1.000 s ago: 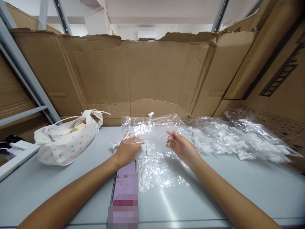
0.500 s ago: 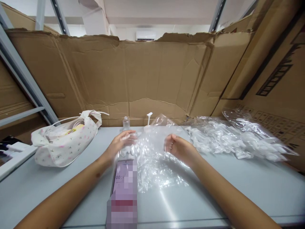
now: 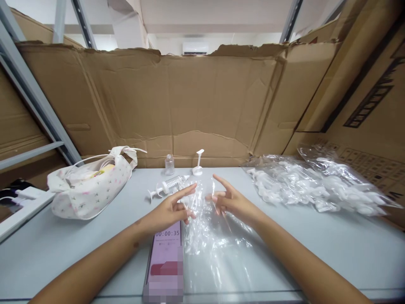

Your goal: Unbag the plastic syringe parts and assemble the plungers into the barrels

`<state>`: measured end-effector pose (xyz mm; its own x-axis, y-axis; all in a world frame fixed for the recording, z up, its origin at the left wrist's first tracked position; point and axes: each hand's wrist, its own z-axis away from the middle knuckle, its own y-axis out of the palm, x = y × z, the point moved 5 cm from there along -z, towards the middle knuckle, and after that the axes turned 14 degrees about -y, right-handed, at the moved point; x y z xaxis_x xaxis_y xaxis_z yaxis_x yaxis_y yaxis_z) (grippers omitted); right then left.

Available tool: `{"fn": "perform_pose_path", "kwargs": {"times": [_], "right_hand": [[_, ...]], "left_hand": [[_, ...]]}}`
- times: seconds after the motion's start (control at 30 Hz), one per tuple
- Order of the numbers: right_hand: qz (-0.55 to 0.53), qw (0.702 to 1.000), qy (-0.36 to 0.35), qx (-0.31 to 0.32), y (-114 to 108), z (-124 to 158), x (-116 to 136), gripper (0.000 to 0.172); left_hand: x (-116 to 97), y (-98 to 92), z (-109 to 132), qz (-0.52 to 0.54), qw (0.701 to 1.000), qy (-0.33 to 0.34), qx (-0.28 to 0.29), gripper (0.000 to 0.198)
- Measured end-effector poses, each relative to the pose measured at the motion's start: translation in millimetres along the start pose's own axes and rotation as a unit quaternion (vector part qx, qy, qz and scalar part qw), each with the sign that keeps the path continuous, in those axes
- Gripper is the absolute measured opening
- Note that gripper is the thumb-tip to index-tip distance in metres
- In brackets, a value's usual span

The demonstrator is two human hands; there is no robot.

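A clear plastic bag (image 3: 218, 245) is stretched between my hands and trails over the grey table toward me. At its left side, my left hand (image 3: 177, 209) has its index finger extended and the other fingers curled on the film. My right hand (image 3: 232, 198) grips the opposite side, its index finger pointing up and forward. Just beyond my left hand lies a clear syringe-like tube with a white plunger (image 3: 167, 185). Behind the bag a white piece with a thin stem and round base (image 3: 197, 170) stands upright. A small clear ribbed bottle (image 3: 169, 164) stands left of it.
A phone (image 3: 166, 257) showing a timer lies below my left hand. To the left are a patterned cloth pouch (image 3: 91, 190) and a white power strip (image 3: 23, 209). Bagged white plastic parts (image 3: 294, 183) lie at right. A cardboard wall (image 3: 190, 97) closes off the back.
The bag has come down lower, uncovering the syringe-like tube and the white piece's base. My left hand moved right and nearer me; both index fingers are now extended.
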<state>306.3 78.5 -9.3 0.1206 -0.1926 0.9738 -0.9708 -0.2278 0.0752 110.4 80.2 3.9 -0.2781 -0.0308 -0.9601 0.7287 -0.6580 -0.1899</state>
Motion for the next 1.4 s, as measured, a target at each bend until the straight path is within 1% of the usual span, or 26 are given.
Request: {"fn": "perform_pose_path", "kwargs": {"times": [0.03, 0.07, 0.1, 0.13, 0.23, 0.27, 0.33, 0.4, 0.47, 0.53, 0.63, 0.67, 0.73, 0.87, 0.93, 1.0, 1.07, 1.13, 1.23, 1.4], "right_hand": [[0.007, 1.0, -0.016, -0.002, 0.6, 0.0, 1.9, 0.09], [0.016, 0.999, -0.032, 0.001, 1.3, 0.1, 3.7, 0.091], [0.028, 0.999, -0.045, 0.006, 2.0, 0.1, 5.3, 0.087], [0.042, 0.997, -0.057, 0.01, 2.4, 0.2, 6.7, 0.081], [0.101, 0.993, -0.064, 0.019, 1.8, 0.3, 8.5, 0.051], [0.12, 0.991, -0.061, 0.019, 0.9, 0.3, 8.6, 0.045], [0.144, 0.988, -0.054, 0.014, -1.6, 0.3, 8.7, 0.041], [0.149, 0.987, -0.062, -0.002, -4.8, 0.1, 9.8, 0.04], [0.148, 0.986, -0.078, -0.026, -8.3, -0.3, 11.5, 0.04], [0.136, 0.985, -0.093, -0.049, -10.9, -0.5, 12.7, 0.041], [0.108, 0.986, -0.113, -0.053, -9.7, -0.1, 14.8, 0.045], [0.101, 0.987, -0.121, -0.041, -7.7, 0.3, 15.8, 0.046], [0.096, 0.987, -0.127, 0.002, -1.8, 1.5, 16.8, 0.047], [0.103, 0.983, -0.092, 0.121, 10.4, 4.5, 10.8, 0.046], [0.112, 0.981, -0.079, 0.139, 10.9, 4.7, 7.4, 0.045], [0.13, 0.98, -0.08, 0.124, 7.9, 3.7, 6.6, 0.041], [0.15, 0.979, -0.079, 0.111, 5.4, 3.1, 7.0, 0.038], [0.161, 0.978, -0.071, 0.112, 4.6, 3.4, 7.6, 0.039], [0.175, 0.976, -0.066, 0.109, 3.5, 4.3, 10.3, 0.042], [0.19, 0.975, -0.077, 0.081, -1.2, 3.5, 17.6, 0.043]], "left_hand": [[0.6, 0.3, -0.2, -0.006, 1.0, 0.003, -0.007, 0.062], [1.0, 0.0, -0.6, -0.012, 1.0, 0.005, -0.016, 0.06], [1.2, -0.5, -1.2, -0.017, 0.999, 0.008, -0.026, 0.057], [1.3, -1.3, -2.0, -0.021, 0.999, 0.01, -0.034, 0.054], [1.3, -4.8, -4.8, -0.025, 0.998, 0.016, -0.054, 0.049], [1.4, -6.3, -5.6, -0.024, 0.998, 0.016, -0.06, 0.049], [1.9, -9.7, -6.3, -0.021, 0.997, 0.013, -0.075, 0.051], [2.1, -11.6, -5.4, -0.018, 0.996, 0.012, -0.087, 0.056], [1.8, -9.5, -3.3, -0.013, 0.997, 0.014, -0.08, 0.062], [2.0, -2.6, -1.1, -0.016, 0.999, 0.01, -0.047, 0.065], [3.7, 8.9, 1.0, -0.032, 0.999, -0.004, -0.004, 0.058], [4.0, 10.8, 1.2, -0.036, 0.999, -0.005, -0.003, 0.054], [3.3, 10.8, 1.0, -0.036, 0.999, 0.007, -0.021, 0.051], [2.2, 1.2, -1.4, -0.008, 0.997, 0.036, -0.072, 0.047], [2.7, -4.3, -3.3, 0.001, 0.996, 0.037, -0.087, 0.044], [3.1, -8.1, -5.0, 0.002, 0.995, 0.033, -0.091, 0.044], [3.3, -9.7, -5.8, 0.004, 0.996, 0.023, -0.084, 0.048], [2.9, -9.9, -5.4, 0.009, 0.997, 0.016, -0.076, 0.049], [1.1, -10.0, -3.1, 0.008, 0.997, 0.019, -0.079, 0.043], [-0.1, -7.0, -0.3, -0.048, 0.994, 0.032, -0.091, 0.039]]}}
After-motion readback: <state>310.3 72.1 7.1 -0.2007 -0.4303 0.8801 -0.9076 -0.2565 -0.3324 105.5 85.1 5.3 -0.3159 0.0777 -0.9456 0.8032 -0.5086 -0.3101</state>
